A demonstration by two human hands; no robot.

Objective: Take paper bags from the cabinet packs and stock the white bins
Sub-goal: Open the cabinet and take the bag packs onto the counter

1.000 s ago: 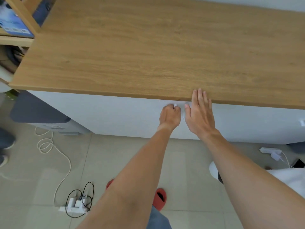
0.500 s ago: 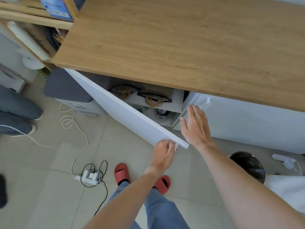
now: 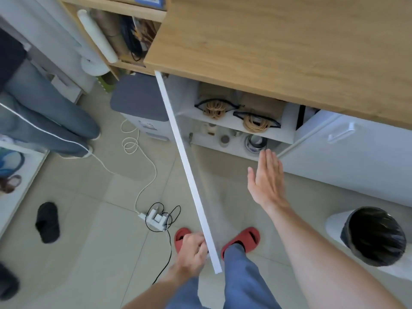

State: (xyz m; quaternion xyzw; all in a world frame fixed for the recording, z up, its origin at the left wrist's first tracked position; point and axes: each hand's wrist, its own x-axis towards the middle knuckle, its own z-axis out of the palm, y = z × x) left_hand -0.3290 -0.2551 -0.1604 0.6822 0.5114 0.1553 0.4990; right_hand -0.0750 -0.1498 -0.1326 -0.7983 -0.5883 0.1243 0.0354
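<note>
The white cabinet's left door [image 3: 189, 175] is swung wide and seen edge-on. My left hand [image 3: 191, 253] grips its outer end near my feet. My right hand [image 3: 267, 177] hovers flat, fingers apart, in front of the opening and holds nothing. On the cabinet's upper shelf [image 3: 287, 136] stand two packs of brown paper bags with twine handles [image 3: 215, 108] [image 3: 256, 123]. The right door [image 3: 347, 152] is slightly ajar. No white bins are in view.
A wooden countertop [image 3: 289, 45] overhangs the cabinet. Small jars and a bowl [image 3: 255, 141] sit on the lower shelf. A power strip with cables [image 3: 156, 219] lies on the tiled floor, a black-lined waste bin [image 3: 374, 237] stands right, another person's legs [image 3: 44, 121] left.
The closed doors came open: my left hand pulled the left door fully outward, and my right hand left the right door's edge and now hovers before the opening. The view shifted right and down.
</note>
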